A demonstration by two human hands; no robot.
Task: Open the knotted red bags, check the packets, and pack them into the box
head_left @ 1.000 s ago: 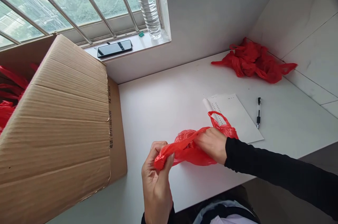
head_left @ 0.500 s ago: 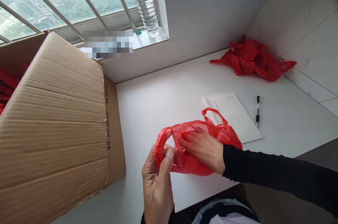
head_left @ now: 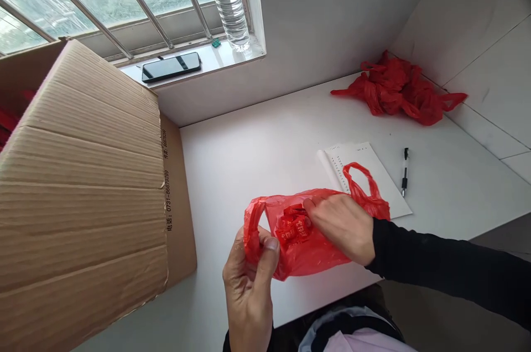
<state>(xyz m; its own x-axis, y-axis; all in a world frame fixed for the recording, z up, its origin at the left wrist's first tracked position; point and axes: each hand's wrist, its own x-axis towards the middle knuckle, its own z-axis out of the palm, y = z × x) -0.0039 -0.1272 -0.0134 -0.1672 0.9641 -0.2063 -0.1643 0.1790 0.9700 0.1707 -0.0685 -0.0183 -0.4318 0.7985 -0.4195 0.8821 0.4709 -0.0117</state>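
Observation:
My left hand (head_left: 251, 285) is closed on one handle of a thin red plastic bag (head_left: 319, 255), thumb pressed against the gathered plastic. The bag's mouth gapes toward me, and several small red packets with pale printing (head_left: 293, 227) lie inside. My right hand (head_left: 338, 222) reaches into the mouth just right of those packets. Its fingers look stretched out, with the tips partly hidden by red plastic; I see nothing held in them. The bag's other handle (head_left: 375, 191) stands loose beyond the right wrist, over a notebook (head_left: 384, 180).
At left stands a cardboard box (head_left: 95, 175) with red items inside. A pen (head_left: 405, 172) lies right of the notebook. More red plastic bags (head_left: 398, 89) are heaped in the far corner. On the windowsill are a phone (head_left: 171, 67) and a water bottle (head_left: 229, 6).
My right hand has shifted right, off the red packets, which now show clearly in the bag. The loose handle has moved right too. My left hand keeps its hold.

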